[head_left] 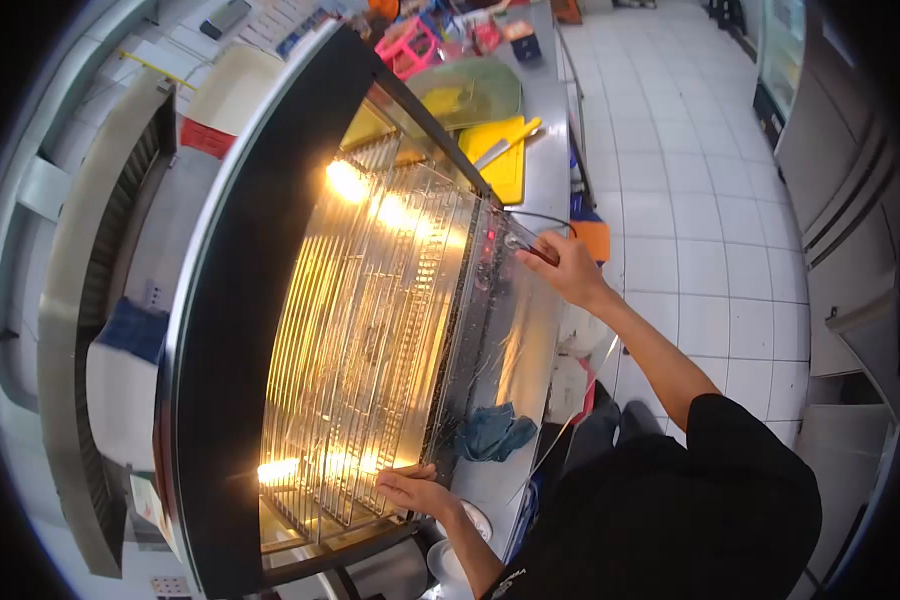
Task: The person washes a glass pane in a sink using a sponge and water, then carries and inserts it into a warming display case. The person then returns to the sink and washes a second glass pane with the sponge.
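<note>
Now my right hand (570, 270) grips something dark (538, 256); my left hand (418, 492), I can't tell. Tiled floor (705, 240) lies right of the desk (547, 165).

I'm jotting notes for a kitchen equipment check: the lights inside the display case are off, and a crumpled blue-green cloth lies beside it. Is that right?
Not quite: the lights inside the display case are on, glowing brightly in the head view. A crumpled blue-green cloth does lie beside it.

Left hand (415, 490) near lit racks (365, 330); right hand (570, 272) beside panel (487, 248).
</note>
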Motion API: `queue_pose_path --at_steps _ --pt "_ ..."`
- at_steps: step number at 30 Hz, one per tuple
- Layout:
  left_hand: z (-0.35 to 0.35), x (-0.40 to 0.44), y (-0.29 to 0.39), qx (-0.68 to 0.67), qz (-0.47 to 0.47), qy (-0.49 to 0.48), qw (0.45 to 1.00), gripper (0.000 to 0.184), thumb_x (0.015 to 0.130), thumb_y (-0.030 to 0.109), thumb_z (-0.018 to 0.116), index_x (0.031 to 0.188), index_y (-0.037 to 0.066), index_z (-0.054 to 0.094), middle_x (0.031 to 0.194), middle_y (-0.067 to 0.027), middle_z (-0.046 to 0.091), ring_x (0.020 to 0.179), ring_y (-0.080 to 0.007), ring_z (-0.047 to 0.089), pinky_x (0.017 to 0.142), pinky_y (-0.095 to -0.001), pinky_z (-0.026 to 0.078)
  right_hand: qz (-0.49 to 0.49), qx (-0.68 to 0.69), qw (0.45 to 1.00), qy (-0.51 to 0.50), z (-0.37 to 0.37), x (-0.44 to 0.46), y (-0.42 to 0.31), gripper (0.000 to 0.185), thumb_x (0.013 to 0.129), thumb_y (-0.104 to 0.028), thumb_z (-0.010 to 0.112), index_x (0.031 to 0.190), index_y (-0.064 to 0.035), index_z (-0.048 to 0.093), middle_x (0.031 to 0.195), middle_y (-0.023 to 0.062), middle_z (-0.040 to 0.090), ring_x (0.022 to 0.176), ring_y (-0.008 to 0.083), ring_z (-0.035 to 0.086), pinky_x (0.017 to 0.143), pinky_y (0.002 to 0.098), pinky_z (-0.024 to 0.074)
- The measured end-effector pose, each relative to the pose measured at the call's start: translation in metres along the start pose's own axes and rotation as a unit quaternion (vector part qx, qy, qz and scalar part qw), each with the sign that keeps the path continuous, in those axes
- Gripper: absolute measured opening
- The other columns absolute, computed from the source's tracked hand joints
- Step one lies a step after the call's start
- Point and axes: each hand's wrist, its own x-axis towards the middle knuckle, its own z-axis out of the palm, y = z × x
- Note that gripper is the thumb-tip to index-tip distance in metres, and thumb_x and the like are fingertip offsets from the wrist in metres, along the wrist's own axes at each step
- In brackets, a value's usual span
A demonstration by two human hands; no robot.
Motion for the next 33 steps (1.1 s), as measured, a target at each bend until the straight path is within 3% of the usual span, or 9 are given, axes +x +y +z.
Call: queue_pose_path --at_steps 2,9,10,15,17,22,29,32,33 --pt "0.008 0.008 -0.006 0.051 0.033 0.042 0.997 0.045 0.109 0.043 0.033 0.082 0.008 0.041 0.058 -0.0030 0.042 0.044 -0.0107 0.038 0.039 -0.0243 0.035 0.013 0.030 0.999 -0.024 0.016 0.021 0.008 0.037 0.090 -0.028 0.075 0.078 -0.0028 0.051 0.058 0.0008 0.038 0.055 0.0089 0.032 0.050 0.0294 0.0287" --pt "0.056 0.022 0.018 0.035 -0.124 0.131 0.983 0.060 0.106 0.059 0.023 0.070 0.012 0.034 0.055 0.0007 0.033 0.043 -0.0127 0.035 0.039 -0.0262 0.035 -0.028 0.093 0.993 -0.072 0.064 0.092 0.050 0.035 0.085 -0.024 0.081 0.081 -0.0043 0.052 0.055 0.0016 0.038 0.051 0.0108 0.033 0.049 0.0296 0.0303" --pt "0.076 0.014 0.020 0.134 -0.018 0.144 0.980 0.061 0.105 0.062 0.019 0.070 0.013 0.031 0.055 0.0016 0.031 0.042 -0.0125 0.032 0.039 -0.0256 0.036 -0.024 0.111 0.990 -0.089 0.065 0.102 0.051 0.035 0.084 -0.024 0.081 0.080 -0.0048 0.052 0.055 0.0021 0.038 0.050 0.0109 0.034 0.048 0.0295 0.0305" --pt "0.116 0.016 0.018 0.124 -0.046 0.203 0.970 0.062 0.103 0.066 0.019 0.069 0.016 0.030 0.054 0.0016 0.029 0.042 -0.0119 0.032 0.037 -0.0284 0.033 -0.074 0.131 0.982 -0.112 0.075 0.148 0.073 0.037 0.081 -0.024 0.084 0.079 -0.0059 0.052 0.054 0.0040 0.040 0.045 0.0148 0.038 0.046 0.0311 0.0321" --pt "0.131 0.014 0.027 0.077 -0.077 0.230 0.967 0.061 0.103 0.066 0.019 0.068 0.016 0.030 0.054 0.0014 0.029 0.043 -0.0117 0.033 0.036 -0.0289 0.031 -0.093 0.142 0.978 -0.121 0.075 0.159 0.077 0.041 0.075 -0.027 0.088 0.080 -0.0059 0.053 0.057 0.0032 0.044 0.047 0.0169 0.048 0.047 0.0307 0.0392" --pt "0.124 0.020 0.016 0.143 -0.038 0.249 0.957 0.062 0.102 0.067 0.019 0.067 0.017 0.028 0.053 0.0021 0.025 0.043 -0.0114 0.029 0.039 -0.0274 0.030 -0.128 0.168 0.965 -0.155 0.086 0.173 0.078 0.043 0.070 -0.028 0.091 0.083 -0.0058 0.056 0.063 0.0036 0.053 0.053 0.0185 0.062 0.049 0.0297 0.0477" --pt "0.122 0.024 0.018 0.111 -0.002 0.289 0.951 0.060 0.102 0.066 0.024 0.067 0.018 0.026 0.054 0.0033 0.025 0.046 -0.0103 0.027 0.041 -0.0263 0.025 -0.169 0.248 0.934 -0.191 0.096 0.192 0.089 0.048 0.066 -0.026 0.092 0.095 -0.0040 0.059 0.072 0.0064 0.064 0.058 0.0204 0.067 0.050 0.0298 0.0504" --pt "0.134 0.021 0.026 0.108 -0.006 0.271 0.957 0.060 0.102 0.065 0.024 0.067 0.018 0.028 0.054 0.0033 0.025 0.045 -0.0102 0.025 0.041 -0.0264 0.024 -0.182 0.265 0.931 -0.173 0.109 0.192 0.093 0.049 0.067 -0.028 0.091 0.095 -0.0043 0.058 0.071 0.0059 0.063 0.058 0.0206 0.067 0.050 0.0314 0.0505" --pt "0.135 0.020 0.025 0.109 -0.006 0.259 0.960 0.060 0.103 0.065 0.024 0.067 0.018 0.028 0.054 0.0033 0.025 0.045 -0.0102 0.024 0.041 -0.0263 0.024 -0.189 0.262 0.934 -0.154 0.113 0.193 0.093 0.044 0.073 -0.033 0.086 0.091 -0.0060 0.056 0.066 0.0035 0.059 0.054 0.0172 0.064 0.046 0.0297 0.0474"
